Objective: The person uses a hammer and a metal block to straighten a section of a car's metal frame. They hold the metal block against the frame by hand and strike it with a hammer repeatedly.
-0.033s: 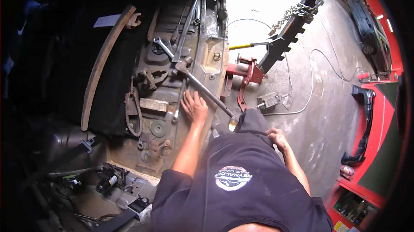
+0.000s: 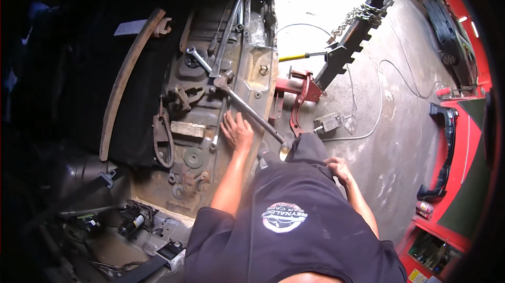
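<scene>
Hammer (image 2: pixel 255 114) lies slantwise on the car floor (image 2: pixel 218 162), head inward, handle reaching out past the right edge toward your dark trousers (image 2: pixel 307 149). Your left hand (image 2: pixel 238 133) rests open near that edge, fingers spread, between the handle and a thin wrench (image 2: pixel 215 134). Your right hand (image 2: pixel 339 168) curls at your thigh; I cannot tell whether it grips cloth. You seem to be steadying yourself; taking the hammer would call for wrapping your left fingers round its handle.

Shirt (image 2: pixel 321 204), one: black, short sleeves (image 2: pixel 209 233), few pale specks; rounded emblem (image 2: pixel 281 223) on the front, white and pinkish, lettered. Trousers (image 2: pixel 309 149): dark grey. Left hand (image 2: pixel 240 135), right hand (image 2: pixel 339 168): bare.
</scene>
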Action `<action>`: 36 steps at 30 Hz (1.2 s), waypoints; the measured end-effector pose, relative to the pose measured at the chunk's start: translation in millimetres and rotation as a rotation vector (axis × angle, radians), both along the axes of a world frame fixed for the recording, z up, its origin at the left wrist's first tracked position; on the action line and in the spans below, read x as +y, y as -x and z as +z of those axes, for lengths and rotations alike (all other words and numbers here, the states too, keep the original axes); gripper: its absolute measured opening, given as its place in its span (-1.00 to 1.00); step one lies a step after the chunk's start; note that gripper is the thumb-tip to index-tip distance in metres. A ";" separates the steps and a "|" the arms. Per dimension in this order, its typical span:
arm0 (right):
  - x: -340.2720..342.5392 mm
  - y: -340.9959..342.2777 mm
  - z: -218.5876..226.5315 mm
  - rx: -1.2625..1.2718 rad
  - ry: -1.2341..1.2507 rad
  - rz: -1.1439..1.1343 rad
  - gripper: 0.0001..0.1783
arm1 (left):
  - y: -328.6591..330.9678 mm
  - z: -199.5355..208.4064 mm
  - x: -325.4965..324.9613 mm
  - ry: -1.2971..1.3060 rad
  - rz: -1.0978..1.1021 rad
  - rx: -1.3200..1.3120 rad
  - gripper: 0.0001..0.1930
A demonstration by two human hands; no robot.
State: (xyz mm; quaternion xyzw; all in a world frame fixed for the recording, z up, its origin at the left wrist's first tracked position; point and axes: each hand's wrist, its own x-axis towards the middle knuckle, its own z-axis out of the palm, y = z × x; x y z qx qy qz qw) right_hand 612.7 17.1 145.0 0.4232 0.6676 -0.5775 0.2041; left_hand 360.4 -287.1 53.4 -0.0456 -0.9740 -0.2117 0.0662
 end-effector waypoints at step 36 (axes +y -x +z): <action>3.5 -41.1 -54.6 0.082 -0.134 -0.109 -0.57 | -1.5 -9.1 0.1 0.092 -0.061 0.035 -0.60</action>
